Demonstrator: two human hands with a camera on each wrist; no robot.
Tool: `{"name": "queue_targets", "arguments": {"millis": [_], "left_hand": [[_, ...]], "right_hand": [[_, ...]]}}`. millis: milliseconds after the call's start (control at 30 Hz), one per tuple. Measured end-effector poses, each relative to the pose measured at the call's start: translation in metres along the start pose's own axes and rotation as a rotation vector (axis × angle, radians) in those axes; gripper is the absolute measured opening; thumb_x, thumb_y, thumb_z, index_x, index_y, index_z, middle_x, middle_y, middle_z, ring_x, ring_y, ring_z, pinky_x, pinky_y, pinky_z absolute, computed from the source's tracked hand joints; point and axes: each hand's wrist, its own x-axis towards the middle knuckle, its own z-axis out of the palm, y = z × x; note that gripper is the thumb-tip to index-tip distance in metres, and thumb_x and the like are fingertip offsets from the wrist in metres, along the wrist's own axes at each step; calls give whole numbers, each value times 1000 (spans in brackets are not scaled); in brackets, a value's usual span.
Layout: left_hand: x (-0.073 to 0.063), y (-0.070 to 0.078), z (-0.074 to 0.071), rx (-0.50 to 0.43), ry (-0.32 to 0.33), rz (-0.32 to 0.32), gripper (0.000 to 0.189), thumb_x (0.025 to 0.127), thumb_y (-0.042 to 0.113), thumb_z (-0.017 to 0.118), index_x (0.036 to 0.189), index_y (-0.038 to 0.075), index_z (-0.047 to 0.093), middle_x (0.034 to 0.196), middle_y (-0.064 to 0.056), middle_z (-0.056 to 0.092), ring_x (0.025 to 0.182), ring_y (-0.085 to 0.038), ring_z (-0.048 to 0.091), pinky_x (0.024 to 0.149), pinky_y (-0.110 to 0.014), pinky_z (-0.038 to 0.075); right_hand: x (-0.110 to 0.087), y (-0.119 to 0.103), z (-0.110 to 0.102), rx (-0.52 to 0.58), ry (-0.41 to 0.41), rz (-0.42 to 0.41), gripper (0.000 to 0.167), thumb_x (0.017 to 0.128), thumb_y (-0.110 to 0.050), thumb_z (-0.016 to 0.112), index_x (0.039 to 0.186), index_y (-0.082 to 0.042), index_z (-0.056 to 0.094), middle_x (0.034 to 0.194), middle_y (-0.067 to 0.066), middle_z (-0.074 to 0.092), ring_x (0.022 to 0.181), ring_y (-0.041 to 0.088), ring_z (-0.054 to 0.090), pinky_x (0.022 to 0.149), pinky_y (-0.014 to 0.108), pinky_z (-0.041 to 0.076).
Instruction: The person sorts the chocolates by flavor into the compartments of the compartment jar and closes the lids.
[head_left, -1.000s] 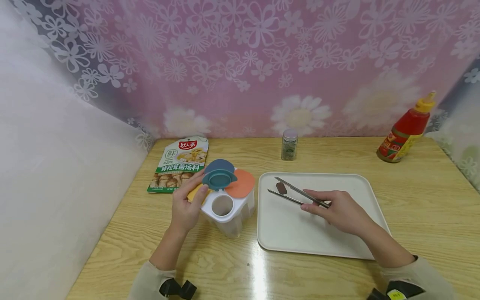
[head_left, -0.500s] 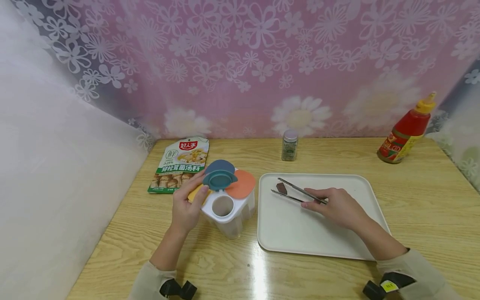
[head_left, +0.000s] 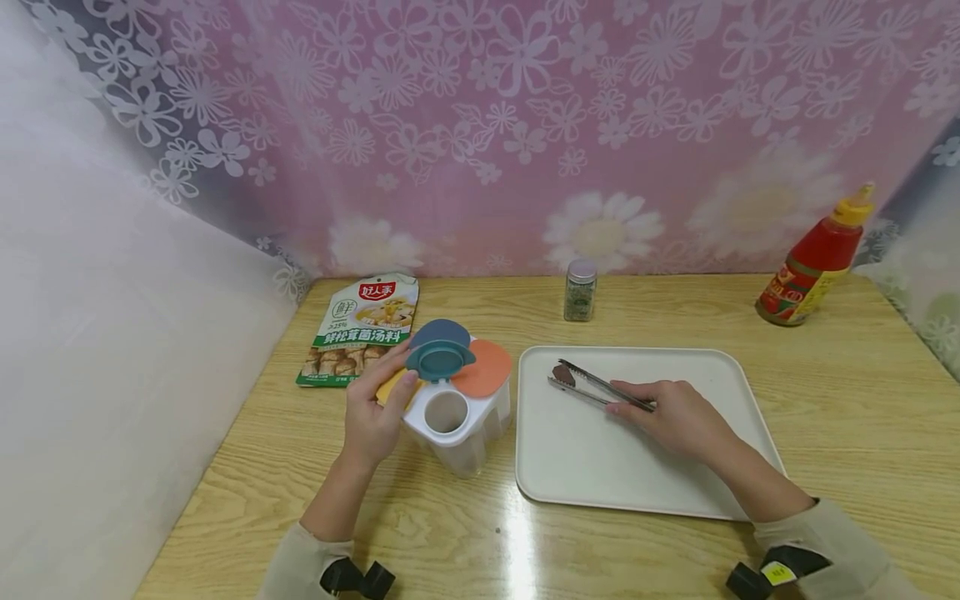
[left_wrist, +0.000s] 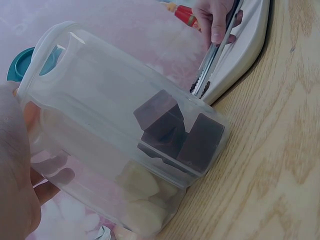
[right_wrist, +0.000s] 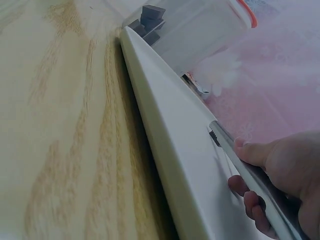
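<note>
My left hand (head_left: 375, 412) grips the far left side of a clear storage container (head_left: 461, 454) with coloured lids. Its teal lid (head_left: 439, 358) stands raised, baring a round opening. In the left wrist view, dark brown blocks (left_wrist: 202, 142) lie in one compartment and pale pieces (left_wrist: 142, 210) in another. My right hand (head_left: 678, 417) holds metal tongs (head_left: 592, 386) low over the white tray (head_left: 637, 483). Between the tong tips is one brown block (head_left: 563, 376) on the tray; whether both tips touch it I cannot tell. The right wrist view hides that block.
Behind the container lies a soup seasoning packet (head_left: 360, 329). A small spice jar (head_left: 580, 290) stands beyond the tray, near the flowered backdrop. The red sauce bottle (head_left: 808, 267) with a yellow cap is at the back right. The wooden table (head_left: 465, 542) carries everything.
The tongs have moved slightly right and their arms have drawn closer together around the brown block. My left hand and the container have stayed in place.
</note>
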Motion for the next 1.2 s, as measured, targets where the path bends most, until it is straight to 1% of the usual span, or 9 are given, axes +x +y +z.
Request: {"name": "queue_targets", "arguments": {"millis": [200,367,433,567,600,733,800,967,1200], "left_hand": [[0,-1,0,-9,-9,-1,30,90,-4,62,118,1,72,129,-18,67,127,-31,60,106,-25,48],[0,-2,-1,-6,-19,-12,28,92,0,62,118,0,72,130,-18,66,128,-28,60,106,-26,48],[-1,-2,-1,-6,-19,-16,27,93,2,62,118,1,72,130,-17,67,128,-26,60,106,-26,48],[-1,-1,-1,-4,-15,-18,26,94,5,63,118,1,72,130,-16,67,129,-24,60,106,-27,48],[-1,-1,-1,0,-13,-20,26,93,3,63,118,0,72,129,-17,67,128,-26,60,106,-26,48],[-1,-1,-1,13,-9,-19,28,92,-1,62,117,1,72,129,-18,67,127,-29,60,105,-24,48],[-1,0,0,14,-9,-16,29,91,-3,62,118,1,72,129,-19,67,127,-31,60,105,-24,47],[0,-1,-1,4,-10,-5,28,92,-1,62,118,0,72,129,-18,67,127,-31,60,106,-25,47],[0,0,-1,11,-10,-8,27,92,1,62,118,0,72,129,-18,67,127,-29,60,106,-25,47]], "right_hand": [[-3,2,0,18,6,-3,58,92,-56,64,138,-20,62,57,-3,51,49,7,20,48,26,27],[-7,1,-2,49,2,9,59,92,-58,61,139,-21,62,60,1,57,49,7,19,48,26,28],[-11,-1,-4,68,-9,17,60,93,-59,60,139,-20,61,59,1,58,47,7,24,48,25,29],[-18,-6,-10,144,-38,33,62,93,-58,60,141,-18,59,59,-3,58,44,9,39,44,25,32],[-21,-7,-11,165,-42,34,63,93,-58,61,141,-18,59,62,-4,62,44,10,43,44,25,33],[-29,-11,-16,211,-32,5,60,94,-54,61,141,-16,59,81,-4,73,42,10,46,41,26,33],[-33,-13,-19,208,-15,-17,57,95,-52,61,140,-16,60,83,-4,74,41,10,47,40,26,34],[-43,-26,-30,199,19,-50,53,96,-49,62,139,-18,61,84,-2,73,42,8,44,40,25,34],[-54,-46,-44,243,35,-96,47,96,-43,64,138,-23,62,88,-1,73,42,8,42,40,25,34]]}}
